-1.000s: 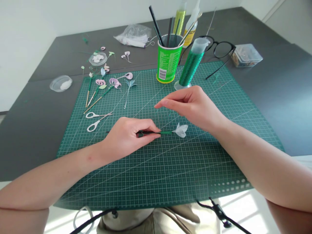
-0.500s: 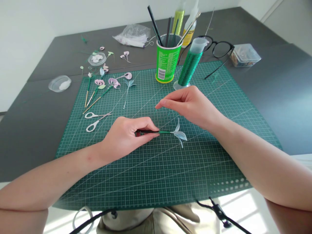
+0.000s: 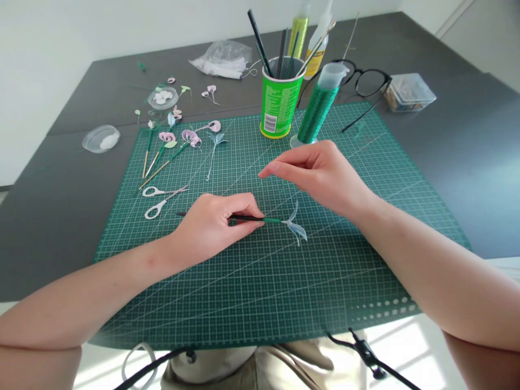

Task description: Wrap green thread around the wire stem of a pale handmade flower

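My left hand (image 3: pixel 211 225) is closed round a thin dark stick (image 3: pixel 247 218) with a green-wrapped end and a pale blue paper flower (image 3: pixel 296 226) at its tip, held just above the green cutting mat (image 3: pixel 260 281). My right hand (image 3: pixel 320 176) hovers above and behind the flower, thumb and fingers pinched together on something too thin to make out, possibly fine thread from the green spool (image 3: pixel 318 108).
A green cup (image 3: pixel 279 105) of tools, glue bottles, black glasses (image 3: pixel 365 81) and a clear box (image 3: pixel 409 92) stand at the back. Finished pink flowers on stems (image 3: pixel 174 143) and white-handled scissors (image 3: pixel 160 200) lie at the mat's left. Small dishes (image 3: pixel 101 139) sit on the grey table.
The flower on the stick has rotated between my left fingers, its petals now pointing differently. My right hand has stayed almost in place above it.
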{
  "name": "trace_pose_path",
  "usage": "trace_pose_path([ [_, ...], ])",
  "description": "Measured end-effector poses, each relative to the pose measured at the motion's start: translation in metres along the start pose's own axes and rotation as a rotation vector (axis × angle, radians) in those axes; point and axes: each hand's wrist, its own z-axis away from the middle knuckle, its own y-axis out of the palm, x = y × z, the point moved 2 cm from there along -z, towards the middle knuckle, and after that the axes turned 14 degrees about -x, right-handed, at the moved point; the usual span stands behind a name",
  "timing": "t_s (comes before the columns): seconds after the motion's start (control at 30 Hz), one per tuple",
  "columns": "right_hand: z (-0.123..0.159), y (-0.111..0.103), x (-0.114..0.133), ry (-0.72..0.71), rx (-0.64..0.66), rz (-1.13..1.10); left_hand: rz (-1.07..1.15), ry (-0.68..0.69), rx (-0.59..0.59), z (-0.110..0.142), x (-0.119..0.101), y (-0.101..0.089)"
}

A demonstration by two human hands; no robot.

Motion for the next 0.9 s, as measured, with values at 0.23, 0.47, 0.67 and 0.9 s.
trace_pose_path([
  [0.23, 0.0068, -0.0048, 0.0066, -0.106, -0.069, -0.041, 0.027, -0.059, 0.051, -0.0011, 0.0052, 0.0030],
  [0.47, 0.0087, -0.0054, 0.0075, -0.123, -0.097, -0.020, 0.016, -0.051, 0.063, -0.0017, 0.0029, 0.0023],
  [0.67, 0.0077, -0.0052, 0.0084, -0.111, -0.100, -0.001, 0.029, -0.047, 0.046, -0.0022, 0.0009, 0.0019],
  [0.9, 0.0020, -0.0035, 0.0042, -0.034, -0.099, 0.044, 0.052, -0.009, -0.011, -0.0014, -0.0009, -0.0001],
])
